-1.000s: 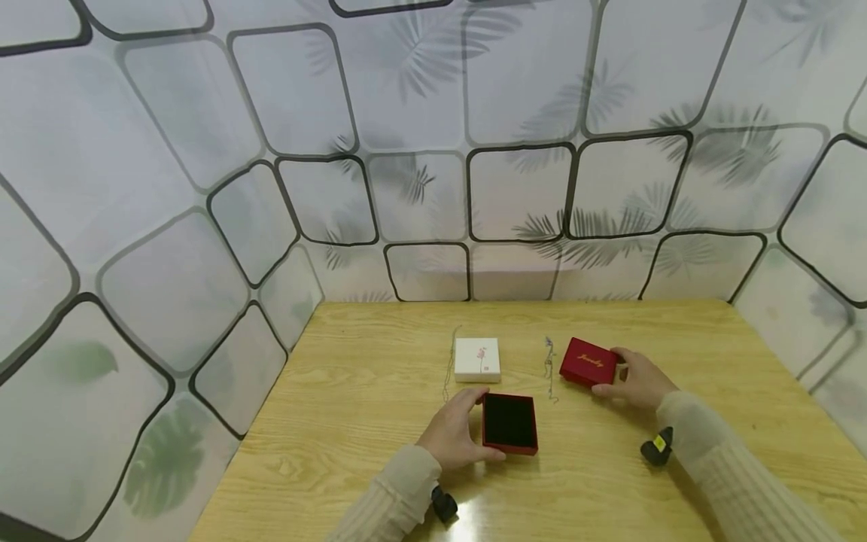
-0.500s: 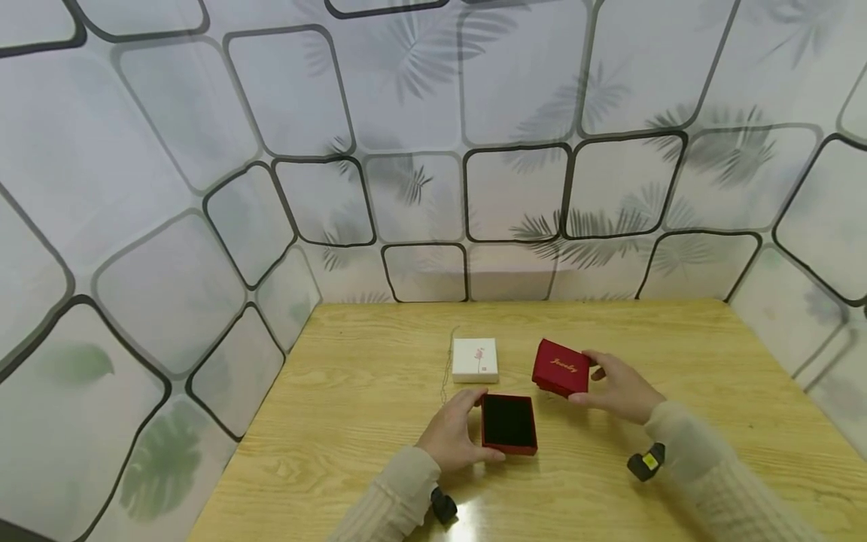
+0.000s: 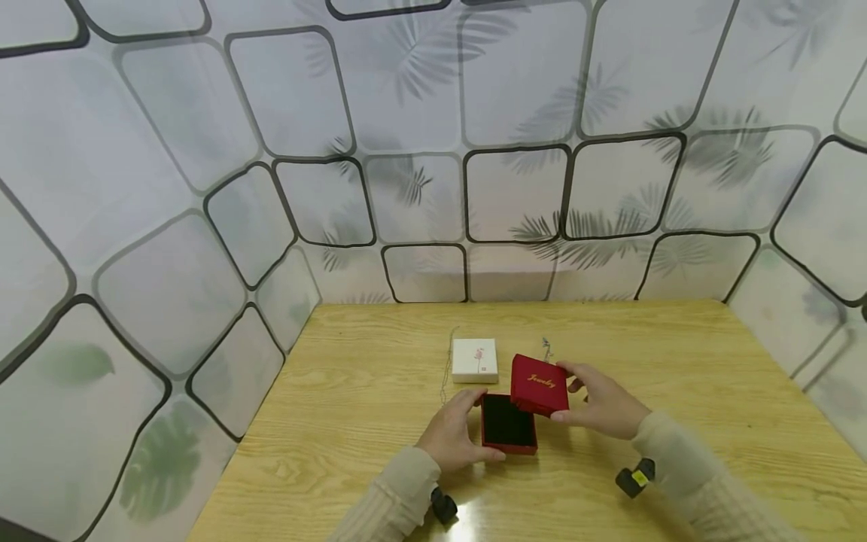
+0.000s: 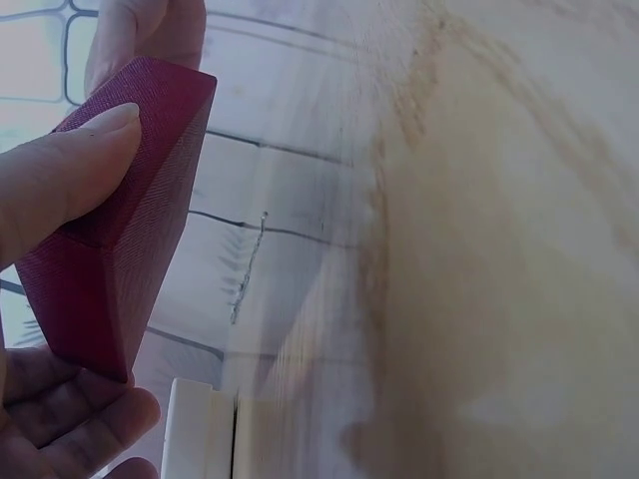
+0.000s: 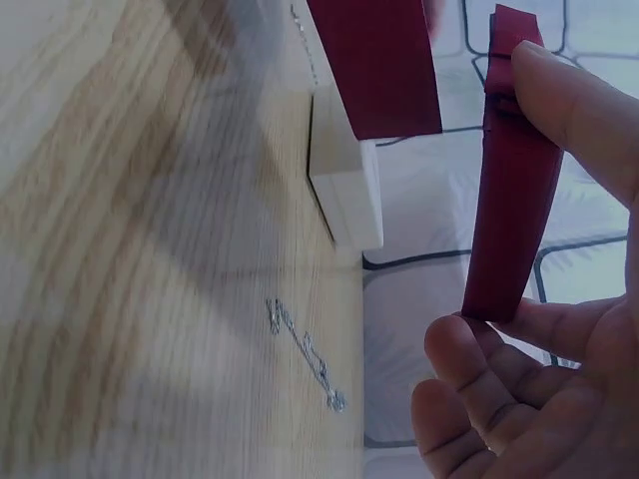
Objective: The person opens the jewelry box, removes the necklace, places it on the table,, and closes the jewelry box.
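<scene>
My left hand (image 3: pixel 452 436) grips a small red jewelry box base (image 3: pixel 511 449) by its left side, thumb in front and fingers behind. Black lining fills the base, which faces up. In my right hand (image 3: pixel 605 403), thumb and fingers pinch the right side of the matching red lid (image 3: pixel 539 384), marked "Jewelry" in gold. The lid tilts and overlaps the base's far right corner in the head view. From the right wrist, the lid (image 5: pixel 514 200) shows edge-on, apart from the base (image 5: pixel 384 75). Behind the lid lies a silver chain (image 3: pixel 546 348), partly hidden in the head view.
A white box (image 3: pixel 475 360) with a pink flower print sits behind the base on the wooden table (image 3: pixel 366 354). Along its left side lies a thin chain (image 3: pixel 447 369). Patterned fabric walls (image 3: pixel 420 196) stand around the table's back and sides.
My right hand has carried the lid leftward and nearer, across the silver chain to the base's corner. The chain's far end shows again. My left hand and the base have stayed put.
</scene>
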Motion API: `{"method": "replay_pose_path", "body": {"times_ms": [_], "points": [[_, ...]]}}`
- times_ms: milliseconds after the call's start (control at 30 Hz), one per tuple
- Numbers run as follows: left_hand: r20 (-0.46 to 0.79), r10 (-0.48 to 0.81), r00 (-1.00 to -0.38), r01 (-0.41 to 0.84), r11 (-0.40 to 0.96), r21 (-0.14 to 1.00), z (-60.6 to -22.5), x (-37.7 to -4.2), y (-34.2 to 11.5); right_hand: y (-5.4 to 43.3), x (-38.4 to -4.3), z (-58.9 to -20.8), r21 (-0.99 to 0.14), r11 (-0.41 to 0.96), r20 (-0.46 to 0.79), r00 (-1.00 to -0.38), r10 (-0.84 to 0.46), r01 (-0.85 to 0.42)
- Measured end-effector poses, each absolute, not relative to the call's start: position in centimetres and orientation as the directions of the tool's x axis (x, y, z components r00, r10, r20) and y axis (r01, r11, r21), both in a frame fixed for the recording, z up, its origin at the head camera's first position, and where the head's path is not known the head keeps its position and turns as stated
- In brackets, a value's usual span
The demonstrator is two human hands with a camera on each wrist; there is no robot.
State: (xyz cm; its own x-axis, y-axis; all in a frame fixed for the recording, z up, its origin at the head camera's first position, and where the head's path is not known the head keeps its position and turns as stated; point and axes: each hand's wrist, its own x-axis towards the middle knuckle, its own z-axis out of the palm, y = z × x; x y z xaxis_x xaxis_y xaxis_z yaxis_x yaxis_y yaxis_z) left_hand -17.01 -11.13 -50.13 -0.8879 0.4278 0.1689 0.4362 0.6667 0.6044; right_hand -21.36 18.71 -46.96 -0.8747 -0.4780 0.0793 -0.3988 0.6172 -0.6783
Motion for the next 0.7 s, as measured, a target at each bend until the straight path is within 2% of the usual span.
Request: {"method": "replay_pose_path", "body": {"times_ms": [533,700], "points": [[0.193,0.42,-0.886,0.443,0.65,0.618,-50.1,-17.0,-11.1,16.6,-20.0,-47.5,-0.714,0.52,0.105,-0.807,-0.582,-0.468],[0.211,0.414,-0.885,0.447,0.635,0.631,-50.1,-17.1,-11.2,16.0,-19.9,-47.7,-0.755,0.444,0.121,-0.768,-0.628,-0.482]]}}
